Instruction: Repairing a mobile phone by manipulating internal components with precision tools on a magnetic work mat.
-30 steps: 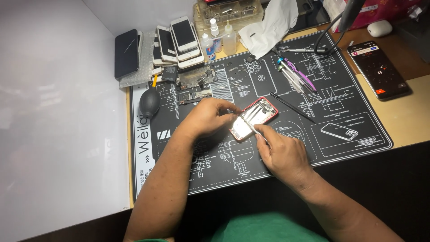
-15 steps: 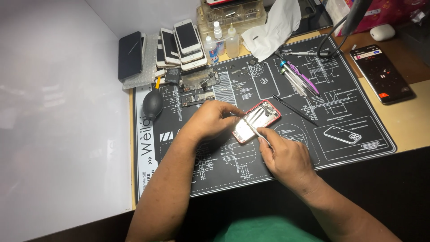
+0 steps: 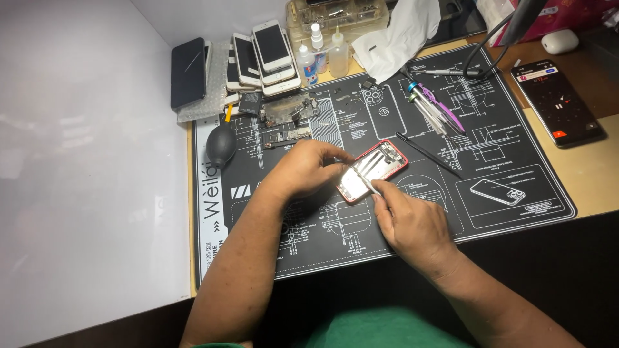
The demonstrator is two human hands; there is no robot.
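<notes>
I've got one view only, head-worn, looking steeply down and forward onto the black repair mat point(image 3: 490, 148) from fairly close. Mat fills most of frame, its far edge toward the top, wall left of it.

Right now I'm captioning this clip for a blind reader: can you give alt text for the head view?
Two bare hands work on an opened red phone on a black repair mat: the left hand steadies it while the right hand holds thin tweezers to its inside. A stack of phones, small bottles and a black air blower sit behind.
</notes>
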